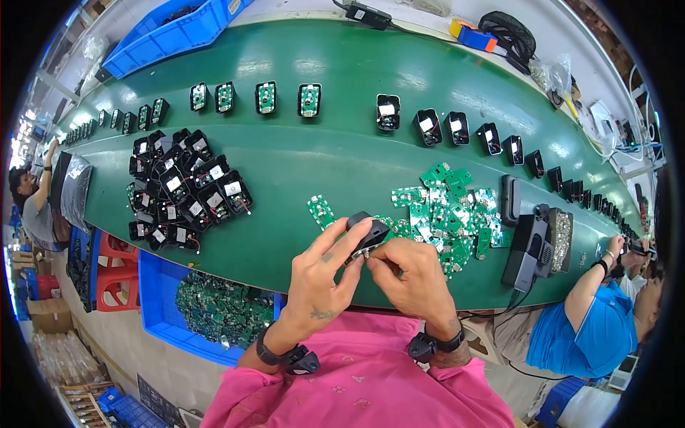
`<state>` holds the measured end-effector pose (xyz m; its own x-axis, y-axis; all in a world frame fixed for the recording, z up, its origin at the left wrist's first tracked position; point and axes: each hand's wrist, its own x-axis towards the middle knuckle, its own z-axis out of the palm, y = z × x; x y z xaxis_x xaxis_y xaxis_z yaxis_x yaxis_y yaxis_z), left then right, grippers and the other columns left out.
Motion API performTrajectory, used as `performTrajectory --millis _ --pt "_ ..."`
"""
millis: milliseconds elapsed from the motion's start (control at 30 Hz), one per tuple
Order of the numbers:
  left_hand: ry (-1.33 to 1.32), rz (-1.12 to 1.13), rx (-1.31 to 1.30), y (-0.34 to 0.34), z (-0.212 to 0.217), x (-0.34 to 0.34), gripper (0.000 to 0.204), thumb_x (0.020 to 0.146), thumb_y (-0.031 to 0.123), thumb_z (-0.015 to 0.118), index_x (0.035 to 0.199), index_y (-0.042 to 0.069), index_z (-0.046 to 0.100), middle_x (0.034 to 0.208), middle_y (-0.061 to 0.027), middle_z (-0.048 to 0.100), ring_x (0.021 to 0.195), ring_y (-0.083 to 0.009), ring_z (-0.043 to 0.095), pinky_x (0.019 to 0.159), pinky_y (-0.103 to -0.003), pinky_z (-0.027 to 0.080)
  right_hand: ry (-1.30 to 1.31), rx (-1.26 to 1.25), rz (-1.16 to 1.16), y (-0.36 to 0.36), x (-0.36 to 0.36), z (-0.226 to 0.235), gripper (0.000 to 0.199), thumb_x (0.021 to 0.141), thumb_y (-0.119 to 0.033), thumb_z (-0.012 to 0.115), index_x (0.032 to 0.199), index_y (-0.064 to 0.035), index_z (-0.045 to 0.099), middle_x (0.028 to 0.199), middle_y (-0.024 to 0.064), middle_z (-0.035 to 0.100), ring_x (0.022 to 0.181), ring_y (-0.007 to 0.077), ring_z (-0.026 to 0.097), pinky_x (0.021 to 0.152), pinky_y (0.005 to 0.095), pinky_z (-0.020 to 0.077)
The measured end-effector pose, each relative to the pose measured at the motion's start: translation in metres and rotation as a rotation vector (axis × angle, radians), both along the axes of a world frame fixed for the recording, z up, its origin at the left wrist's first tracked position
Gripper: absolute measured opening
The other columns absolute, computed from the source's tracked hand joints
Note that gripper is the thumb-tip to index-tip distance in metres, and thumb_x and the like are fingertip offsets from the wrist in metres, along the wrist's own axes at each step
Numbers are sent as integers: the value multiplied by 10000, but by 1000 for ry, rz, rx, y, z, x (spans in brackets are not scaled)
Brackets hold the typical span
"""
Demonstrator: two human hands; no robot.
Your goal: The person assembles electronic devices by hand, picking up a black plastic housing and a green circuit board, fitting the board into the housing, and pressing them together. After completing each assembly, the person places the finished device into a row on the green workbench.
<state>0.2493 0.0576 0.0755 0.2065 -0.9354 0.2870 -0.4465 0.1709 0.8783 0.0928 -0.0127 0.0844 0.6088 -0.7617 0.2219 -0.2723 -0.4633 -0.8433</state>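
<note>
Above the table's near edge, my left hand grips a small black plastic housing, thumb and fingers on its sides. My right hand is closed in a pinch at the housing's lower edge. A small light-coloured part shows by those fingertips; what they pinch is too small to make out. Loose green circuit boards lie heaped just beyond and right of my hands. One single circuit board sits apart, left of the housing. To the left is a pile of open black housings with white-labelled parts and thin wires inside.
Across the green table runs a line of housings, some with boards fitted. Right of the heap stand a grey-black device and a box. A blue bin of boards is below left. Co-workers sit at both ends.
</note>
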Motion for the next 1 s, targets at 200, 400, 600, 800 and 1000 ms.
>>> performTrajectory --millis 200,400,600,800,1000 --pt "-10 59 65 1 -16 -1 503 851 -80 634 1339 35 593 1291 -208 597 982 -194 687 749 -290 599 -5 -98 -51 2 9 -25 94 825 -57 711 822 13 647 689 101 621 561 206 597 504 325 439" --pt "647 34 226 -8 -2 6 531 896 -52 615 1409 23 501 1328 -126 502 1049 -181 648 816 -275 601 54 71 -335 8 7 -12 125 898 -113 704 889 4 659 622 82 648 527 112 605 483 276 435" --pt "463 -126 290 -9 -4 12 645 772 -69 696 1383 68 538 1307 -87 457 1052 -176 636 824 -264 605 50 328 -285 4 2 -21 191 914 -158 710 880 16 638 650 112 677 555 169 672 497 278 487" --pt "245 -3 208 -12 -12 3 649 747 -73 700 1355 123 586 1286 -111 492 1051 -183 638 785 -260 586 -355 345 -256 18 15 -26 127 883 -90 729 908 14 660 697 72 648 640 124 642 556 252 491" --pt "150 -172 164 -15 -15 7 635 742 -85 672 1334 132 596 1315 -159 548 1045 -310 668 792 -342 601 -221 533 -168 1 -4 -31 138 931 -127 686 915 10 696 671 -10 624 618 37 540 525 216 410"
